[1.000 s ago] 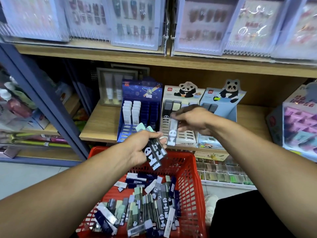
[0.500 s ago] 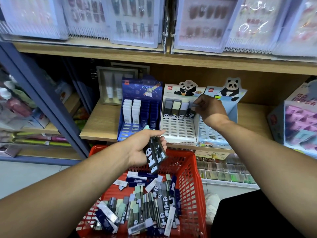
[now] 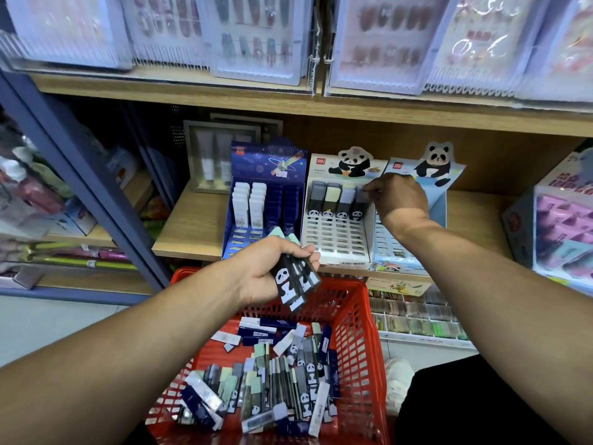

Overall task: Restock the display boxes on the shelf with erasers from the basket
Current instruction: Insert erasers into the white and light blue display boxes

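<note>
Since a second ago, right hand (image 3: 398, 200) has gone from the near front of the white panda-printed cardboard display box (image 3: 337, 239) up to its far row, where the eraser it carried now stands as the fourth and rightmost in a row of upright sleeved erasers (image 3: 338, 202). Fingertips curled, pinching the top of that rightmost eraser. Left hand (image 3: 272, 271) much where it was, above the far rim of the red plastic mesh basket (image 3: 362, 332), fingers wrapped round a small bundle of black panda-sleeved erasers (image 3: 296, 282); pale green ends stick out past the knuckles on the far side. Basket sits near, below the shelf edge, holding a loose heap of erasers (image 3: 276, 387) in black, dark blue and white sleeves. White box sits on the light wooden shelf (image 3: 189, 226), most of its slots bare below the filled row. Just left of it, touching, a dark blue space-printed display box (image 3: 266, 200) with two columns of white erasers at its left side. Just right, a pale blue panda display box (image 3: 430, 200), partly hidden by the right forearm. Clear packs of press-on nails (image 3: 256, 36) line the shelf above.
</note>
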A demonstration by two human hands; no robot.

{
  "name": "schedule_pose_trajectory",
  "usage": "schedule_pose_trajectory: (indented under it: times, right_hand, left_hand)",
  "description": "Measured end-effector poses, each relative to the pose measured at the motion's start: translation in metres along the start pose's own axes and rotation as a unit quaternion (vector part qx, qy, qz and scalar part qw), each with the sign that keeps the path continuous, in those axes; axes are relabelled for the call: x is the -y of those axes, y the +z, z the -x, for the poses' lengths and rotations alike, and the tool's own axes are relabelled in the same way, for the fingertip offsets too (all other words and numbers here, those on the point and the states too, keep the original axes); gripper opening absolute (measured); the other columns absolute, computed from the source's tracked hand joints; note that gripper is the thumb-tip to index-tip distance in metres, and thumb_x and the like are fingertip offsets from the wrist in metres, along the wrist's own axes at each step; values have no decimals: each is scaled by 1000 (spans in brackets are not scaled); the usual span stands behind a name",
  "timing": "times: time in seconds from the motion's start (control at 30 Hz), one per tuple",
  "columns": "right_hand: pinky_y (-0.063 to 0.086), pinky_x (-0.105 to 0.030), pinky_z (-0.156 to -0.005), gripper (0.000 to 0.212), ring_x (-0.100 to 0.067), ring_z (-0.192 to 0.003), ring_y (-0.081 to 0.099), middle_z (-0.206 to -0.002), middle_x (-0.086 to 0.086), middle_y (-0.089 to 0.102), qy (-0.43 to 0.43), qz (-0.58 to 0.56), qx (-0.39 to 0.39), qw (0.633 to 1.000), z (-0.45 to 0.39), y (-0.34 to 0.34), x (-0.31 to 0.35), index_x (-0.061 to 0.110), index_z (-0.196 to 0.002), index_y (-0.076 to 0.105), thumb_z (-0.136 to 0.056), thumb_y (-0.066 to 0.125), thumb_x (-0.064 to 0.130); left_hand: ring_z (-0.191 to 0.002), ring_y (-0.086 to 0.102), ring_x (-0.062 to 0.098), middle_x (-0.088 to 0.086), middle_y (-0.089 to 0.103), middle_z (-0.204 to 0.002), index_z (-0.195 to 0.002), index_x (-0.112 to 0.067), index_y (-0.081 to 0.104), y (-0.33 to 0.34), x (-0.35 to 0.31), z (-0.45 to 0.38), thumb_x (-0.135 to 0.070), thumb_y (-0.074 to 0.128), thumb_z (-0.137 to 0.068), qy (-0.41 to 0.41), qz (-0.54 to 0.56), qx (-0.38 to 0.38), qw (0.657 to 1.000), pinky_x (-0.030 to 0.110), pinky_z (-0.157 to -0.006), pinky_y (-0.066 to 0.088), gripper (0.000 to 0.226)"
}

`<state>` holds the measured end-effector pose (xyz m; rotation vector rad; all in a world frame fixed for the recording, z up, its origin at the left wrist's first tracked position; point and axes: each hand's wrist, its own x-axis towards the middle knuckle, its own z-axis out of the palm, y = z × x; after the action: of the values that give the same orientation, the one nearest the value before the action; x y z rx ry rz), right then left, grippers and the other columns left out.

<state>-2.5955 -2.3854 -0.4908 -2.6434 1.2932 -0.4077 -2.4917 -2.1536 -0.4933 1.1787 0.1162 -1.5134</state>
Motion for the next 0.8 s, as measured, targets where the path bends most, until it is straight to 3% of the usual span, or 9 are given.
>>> schedule_pose_trajectory:
  times: [0.13, 0.3, 0.5, 0.57, 0.63, 0.67, 0.8]
  right_hand:
    - [47, -32, -82, 25, -32, -107, 65, -119, -6, 71, 6, 87, -16, 996, 1, -6, 6, 35, -113, 73, -101, 54, 26]
    - [46, -33, -80, 24, -33, -108, 64, -119, -9, 69, 30, 110, 9, 993, -3, 0, 10, 30, -114, 74, -100, 54, 27]
    - [42, -30, -73, 21, -29, -98, 65, -109, -6, 71, 10, 72, 18, 997, 4, -6, 20, 24, -101, 74, -96, 58, 37]
    - [47, -28, -73, 31, -21, -90, 67, -98, 1, 74, -19, -83, 134, 987, 18, -19, 37, 27, -94, 76, -91, 63, 55]
    - [52, -26, -63, 44, -10, -72, 66, -83, 6, 74, -35, -199, 290, 936, 43, -31, 57, 24, -89, 75, -83, 64, 67]
    - [51, -24, -57, 47, -8, -65, 63, -76, 7, 72, -38, -221, 333, 916, 53, -31, 61, 20, -86, 75, -81, 67, 66]
    - [47, -24, -54, 25, -8, -61, 57, -70, 3, 69, 7, -301, 352, 887, 58, -20, 58, 14, -77, 76, -78, 83, 38]
  left_hand:
    - [-93, 73, 25, 16, 76, -101, -105, 6, 68, 2, 0, 3, 6, 47, -98, 8, 0, 22, 1000, 39, -94, 56, 22]
    - [-97, 75, 23, 15, 74, -113, -118, 6, 65, 3, 0, 6, 8, 46, -98, 19, 0, 36, 999, 39, -85, 60, 28]
    - [-100, 72, 26, 17, 76, -105, -106, 5, 69, 4, 1, 8, 7, 47, -98, 23, -7, 33, 999, 42, -96, 54, 23]
    - [-96, 73, 26, 19, 76, -104, -105, 3, 70, 2, 0, 7, 5, 48, -98, 20, -19, 29, 999, 40, -94, 55, 23]
    - [-89, 75, 26, 21, 75, -104, -107, 4, 69, 2, -1, 5, 5, 49, -98, 21, -24, 24, 999, 39, -90, 58, 22]
    - [-87, 75, 27, 23, 74, -104, -110, 4, 67, 2, -2, 4, 5, 49, -98, 23, -25, 21, 999, 39, -87, 59, 21]
    - [-90, 74, 28, 25, 73, -108, -119, 5, 63, 4, -1, 2, 5, 51, -97, 26, -43, 24, 998, 38, -79, 62, 25]
